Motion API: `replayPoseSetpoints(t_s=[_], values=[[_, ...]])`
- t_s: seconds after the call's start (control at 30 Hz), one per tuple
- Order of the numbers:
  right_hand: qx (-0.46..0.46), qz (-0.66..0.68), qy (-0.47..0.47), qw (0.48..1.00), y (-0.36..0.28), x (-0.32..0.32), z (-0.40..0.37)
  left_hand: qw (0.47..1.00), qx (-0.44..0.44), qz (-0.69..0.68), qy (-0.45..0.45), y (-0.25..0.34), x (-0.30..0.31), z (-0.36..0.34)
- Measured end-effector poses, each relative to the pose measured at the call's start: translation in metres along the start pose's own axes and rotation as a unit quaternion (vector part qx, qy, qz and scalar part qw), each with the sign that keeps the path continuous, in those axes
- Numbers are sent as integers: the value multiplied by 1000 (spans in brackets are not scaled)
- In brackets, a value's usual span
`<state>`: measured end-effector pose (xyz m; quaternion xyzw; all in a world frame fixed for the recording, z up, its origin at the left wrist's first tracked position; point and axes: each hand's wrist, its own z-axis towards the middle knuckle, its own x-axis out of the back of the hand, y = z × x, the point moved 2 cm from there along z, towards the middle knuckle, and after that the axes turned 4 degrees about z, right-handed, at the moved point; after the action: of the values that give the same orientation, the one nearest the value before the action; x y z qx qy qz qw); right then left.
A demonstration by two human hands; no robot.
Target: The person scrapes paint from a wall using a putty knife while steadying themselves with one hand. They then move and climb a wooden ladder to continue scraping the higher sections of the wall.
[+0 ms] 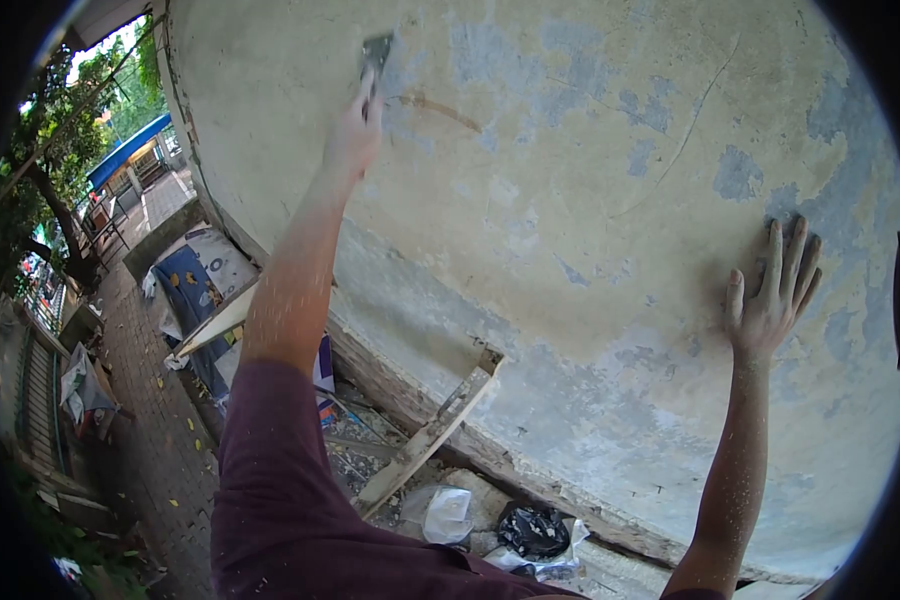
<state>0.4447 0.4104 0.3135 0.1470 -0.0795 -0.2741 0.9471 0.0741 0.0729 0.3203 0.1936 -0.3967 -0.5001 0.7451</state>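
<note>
My left hand point(353, 135) is raised high on the wall point(570, 200), its fingers wrapped round the handle of a scraper point(377, 48). The scraper's dark, wide blade points upward at the wall; motion blurs the hand a little. Patches of grey show through the wall's worn, yellowish paint close to the blade. On the right, my right hand point(770, 295) lies against the wall with fingers spread, holding nothing. Pale flecks dot both forearms and my dark sleeve.
Below, a wooden plank point(425, 440) slants against the wall's base. Near it lie a black plastic bag point(533, 530) and a white bag point(448, 515). Cloth-like sheets point(195, 285) sit at the left, beside a brick walkway point(150, 420) with a fence and trees.
</note>
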Motion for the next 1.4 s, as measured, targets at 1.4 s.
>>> replayPoseSetpoints(t_s=[1.4], values=[[29,4,40,999,-3,-4,3,992,-122,32,27,31,-28,-9]])
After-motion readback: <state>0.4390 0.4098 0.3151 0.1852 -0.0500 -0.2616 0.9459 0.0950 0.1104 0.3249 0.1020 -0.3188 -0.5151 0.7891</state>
